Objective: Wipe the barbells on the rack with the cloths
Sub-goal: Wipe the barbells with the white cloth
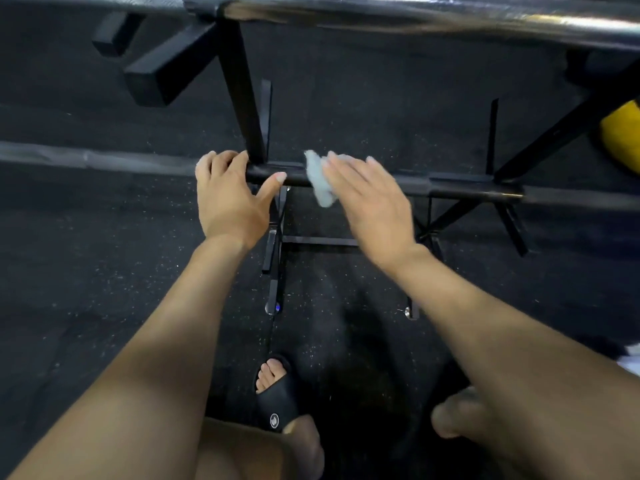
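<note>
Head view shows the right hand [370, 206] pressing a grey cloth [320, 181] with flat fingers on the black barbell [450, 188], low on the rack [242, 98]. Left hand [227, 199] grips the bar beside it. Better to wrap the cloth fully around, I think.

Pretty dim overall, the dark floor [104, 289] is soaking up most of the light. Glare is streaking along the shiny bar [415, 10] at 12 o'clock, so light's coming from above. The right hand [374, 209] is smearing with motion blur. Wide-angle distortion is bending straight lines toward the edges, and everything's looking soft.
</note>
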